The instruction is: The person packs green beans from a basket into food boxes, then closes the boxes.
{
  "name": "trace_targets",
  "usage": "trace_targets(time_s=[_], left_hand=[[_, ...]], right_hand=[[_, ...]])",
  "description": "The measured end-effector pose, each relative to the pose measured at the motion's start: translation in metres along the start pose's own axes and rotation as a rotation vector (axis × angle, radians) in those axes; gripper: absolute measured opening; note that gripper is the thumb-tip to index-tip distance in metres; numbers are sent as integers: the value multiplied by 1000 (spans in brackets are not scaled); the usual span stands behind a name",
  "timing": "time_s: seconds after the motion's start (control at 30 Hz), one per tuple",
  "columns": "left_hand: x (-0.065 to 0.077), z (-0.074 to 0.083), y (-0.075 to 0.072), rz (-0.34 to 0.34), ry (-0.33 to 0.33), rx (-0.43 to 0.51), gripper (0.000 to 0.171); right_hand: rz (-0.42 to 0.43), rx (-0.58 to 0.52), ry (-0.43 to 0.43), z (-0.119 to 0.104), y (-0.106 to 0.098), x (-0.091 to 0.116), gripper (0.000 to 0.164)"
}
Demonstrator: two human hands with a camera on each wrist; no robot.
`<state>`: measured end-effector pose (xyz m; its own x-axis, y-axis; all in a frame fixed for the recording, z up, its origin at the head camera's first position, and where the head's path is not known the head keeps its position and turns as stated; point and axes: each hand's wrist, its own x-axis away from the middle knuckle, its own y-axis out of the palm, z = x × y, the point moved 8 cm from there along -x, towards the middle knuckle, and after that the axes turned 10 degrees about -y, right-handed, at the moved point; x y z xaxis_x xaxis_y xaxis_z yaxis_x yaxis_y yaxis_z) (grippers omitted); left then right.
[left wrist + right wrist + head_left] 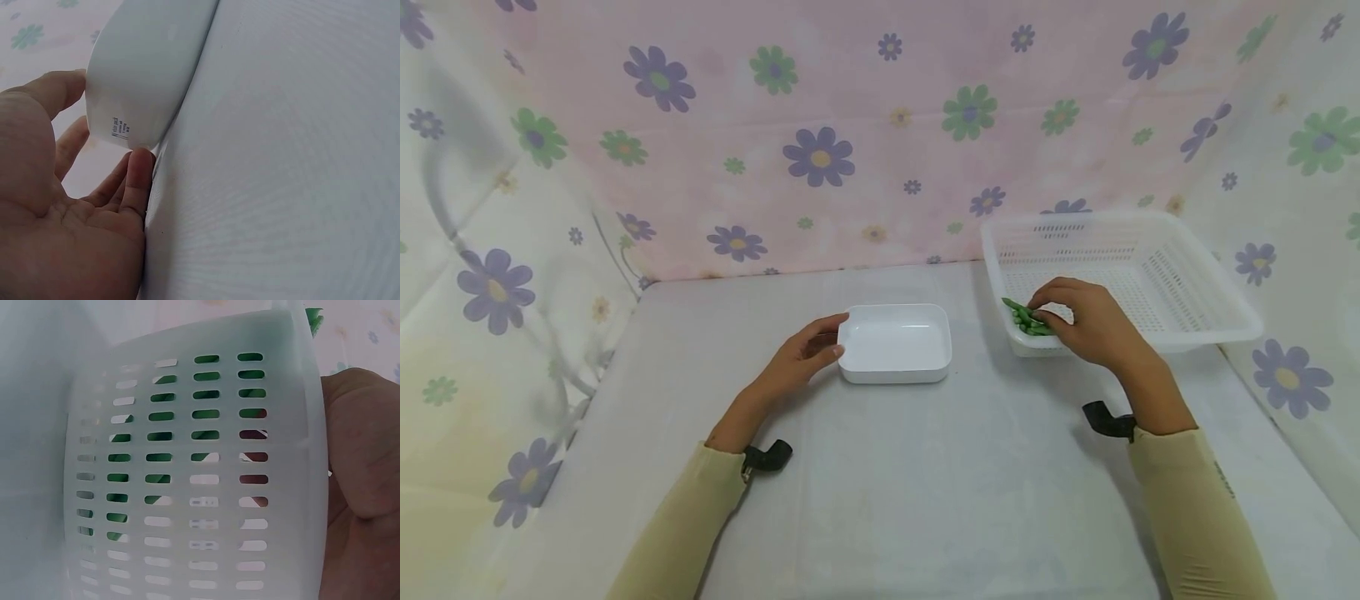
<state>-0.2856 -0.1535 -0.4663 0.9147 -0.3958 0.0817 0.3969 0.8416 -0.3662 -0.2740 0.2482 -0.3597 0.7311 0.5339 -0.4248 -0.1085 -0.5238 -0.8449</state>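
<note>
My left hand (pixel 801 354) is at the left side of a shallow white rectangular dish (pixel 895 371), which sits on the cloth. In the left wrist view, relaxed fingertips (pixel 140 164) touch the dish (pixel 140 69) at its rim and lower edge; small print shows on its side. The right hand (pixel 1082 321) reaches over the near left corner of a white perforated basket (pixel 1150 340), thumb and fingers pinching at slim green pods (pixel 1028 323) bunched there. In the right wrist view, the basket wall (pixel 287 475) hides the fingertips, and green shows through its slots.
A pale cloth (pixel 925 483) covers the table. Flowered curtains (pixel 850 100) stand behind and at both sides, with the basket close to the right one. A dark band with a black fitting (pixel 767 456) is on each wrist.
</note>
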Motion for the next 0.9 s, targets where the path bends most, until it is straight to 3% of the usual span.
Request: trace_targets(time_s=[0.33, 0.9], left_hand=[[-1, -2, 1, 3, 13, 1, 57], [0, -4, -2, 6, 5, -5, 59]], right_hand=[[-12, -30, 72, 5, -6, 6, 20], [234, -30, -95, -23, -33, -9, 19]])
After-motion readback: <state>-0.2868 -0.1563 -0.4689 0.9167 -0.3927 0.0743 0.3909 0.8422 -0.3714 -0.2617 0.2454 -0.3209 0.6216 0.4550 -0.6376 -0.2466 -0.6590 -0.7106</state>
